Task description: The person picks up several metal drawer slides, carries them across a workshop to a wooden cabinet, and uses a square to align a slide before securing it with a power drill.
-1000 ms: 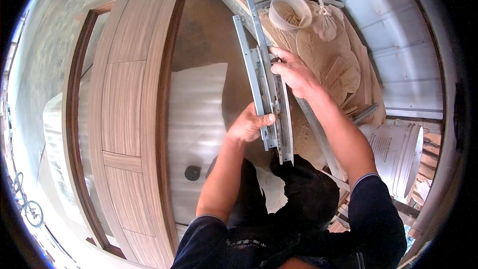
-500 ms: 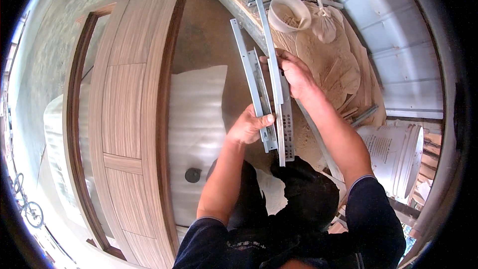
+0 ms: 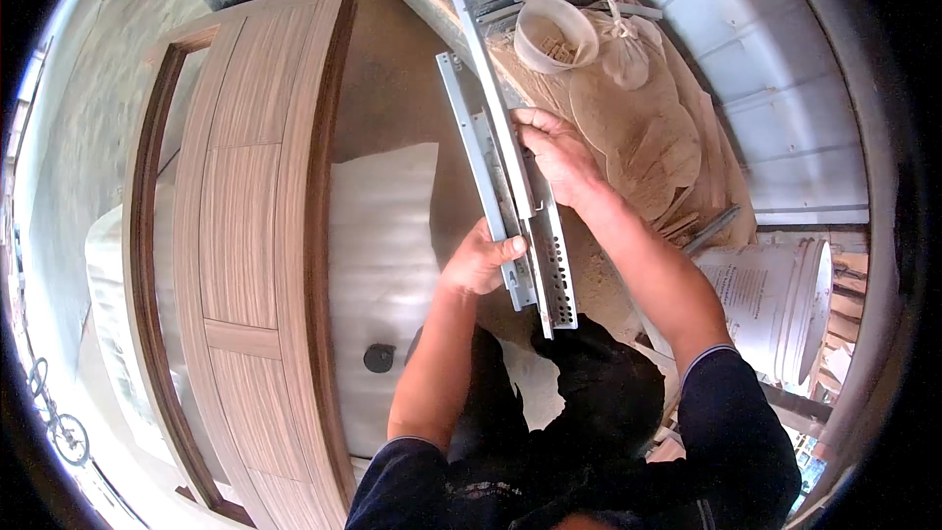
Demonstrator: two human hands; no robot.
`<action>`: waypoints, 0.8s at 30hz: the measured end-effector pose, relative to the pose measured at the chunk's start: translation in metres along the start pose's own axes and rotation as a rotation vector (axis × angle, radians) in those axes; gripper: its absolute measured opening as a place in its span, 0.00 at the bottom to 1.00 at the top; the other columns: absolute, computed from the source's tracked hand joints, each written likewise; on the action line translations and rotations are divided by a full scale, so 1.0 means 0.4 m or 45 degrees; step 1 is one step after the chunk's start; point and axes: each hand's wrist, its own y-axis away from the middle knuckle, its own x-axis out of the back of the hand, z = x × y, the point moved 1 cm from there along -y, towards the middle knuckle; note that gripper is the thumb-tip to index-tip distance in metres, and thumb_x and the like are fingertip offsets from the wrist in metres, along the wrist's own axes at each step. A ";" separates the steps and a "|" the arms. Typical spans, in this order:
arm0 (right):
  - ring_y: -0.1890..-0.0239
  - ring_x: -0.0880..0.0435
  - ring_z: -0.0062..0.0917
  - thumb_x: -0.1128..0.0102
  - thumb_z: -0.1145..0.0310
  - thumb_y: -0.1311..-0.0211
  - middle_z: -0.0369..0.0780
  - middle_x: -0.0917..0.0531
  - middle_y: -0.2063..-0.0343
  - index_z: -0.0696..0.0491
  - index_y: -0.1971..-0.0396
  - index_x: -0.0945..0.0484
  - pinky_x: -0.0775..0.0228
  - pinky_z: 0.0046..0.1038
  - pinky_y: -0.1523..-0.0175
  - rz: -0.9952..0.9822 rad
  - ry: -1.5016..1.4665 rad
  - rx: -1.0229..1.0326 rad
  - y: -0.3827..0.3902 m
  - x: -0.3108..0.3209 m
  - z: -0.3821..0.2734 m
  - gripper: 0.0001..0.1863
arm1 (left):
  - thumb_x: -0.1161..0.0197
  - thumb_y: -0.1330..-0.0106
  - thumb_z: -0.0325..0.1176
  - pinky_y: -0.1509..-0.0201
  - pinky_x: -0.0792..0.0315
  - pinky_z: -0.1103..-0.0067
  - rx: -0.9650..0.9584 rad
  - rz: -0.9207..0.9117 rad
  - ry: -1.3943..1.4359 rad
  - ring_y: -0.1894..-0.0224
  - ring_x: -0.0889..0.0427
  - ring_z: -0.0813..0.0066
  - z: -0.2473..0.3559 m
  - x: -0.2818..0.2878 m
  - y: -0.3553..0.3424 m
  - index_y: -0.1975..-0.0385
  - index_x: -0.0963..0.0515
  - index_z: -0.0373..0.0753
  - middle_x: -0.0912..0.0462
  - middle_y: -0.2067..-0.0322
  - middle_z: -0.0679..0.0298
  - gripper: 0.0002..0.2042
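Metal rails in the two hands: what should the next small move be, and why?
Probably slide the pale bar toward the body with the right hand, keeping the left hand steady: the bar's far end juts past the left rail, and its near end stops well short of where the perforated plate ends, so it looks extended.

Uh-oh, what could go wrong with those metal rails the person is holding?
Pinched thumb: the left hand holds the left rail, and its thumb is close to the right rail. It might get squeezed if the rails press together.

Bumped leg: the right hand holds the right rail, and both rails' lower ends point toward the person's legs. A slip might hurt.
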 end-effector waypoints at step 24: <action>0.62 0.16 0.22 0.47 0.85 0.36 0.39 0.14 0.63 0.55 0.65 0.18 0.22 0.27 0.54 -0.722 0.069 0.353 0.054 -0.048 -0.148 0.11 | 0.25 0.38 0.37 0.44 0.20 0.63 -0.129 0.103 0.034 0.44 0.20 0.55 0.049 -0.009 -0.011 0.40 0.34 0.31 0.23 0.43 0.49 0.31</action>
